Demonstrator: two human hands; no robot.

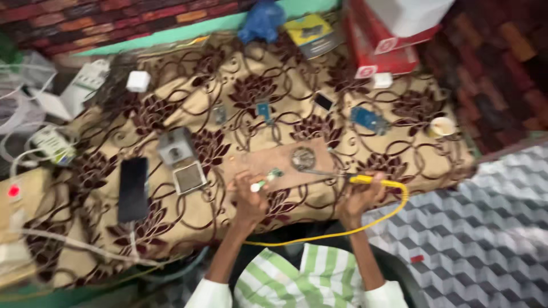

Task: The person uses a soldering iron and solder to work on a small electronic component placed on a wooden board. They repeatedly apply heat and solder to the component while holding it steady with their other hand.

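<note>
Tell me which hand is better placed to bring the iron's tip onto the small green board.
Right, probably. The right hand grips the yellow soldering iron, its tip lying on the brown work board and pointing toward the small green board. The left hand is beside that board, fingers around a small white piece.

Your soldering iron (365,180): yellow handle, yellow cord. Tablecloth (268,114) on your table: tan, dark maroon flowers, brown swirls. Phone (133,189): black. Boxes (379,51): red. Small boards (368,120): blue. Your shirt (297,282): green-white stripes. Floor (485,228): grey-white cube pattern. Wall: red-brown brick.
</note>
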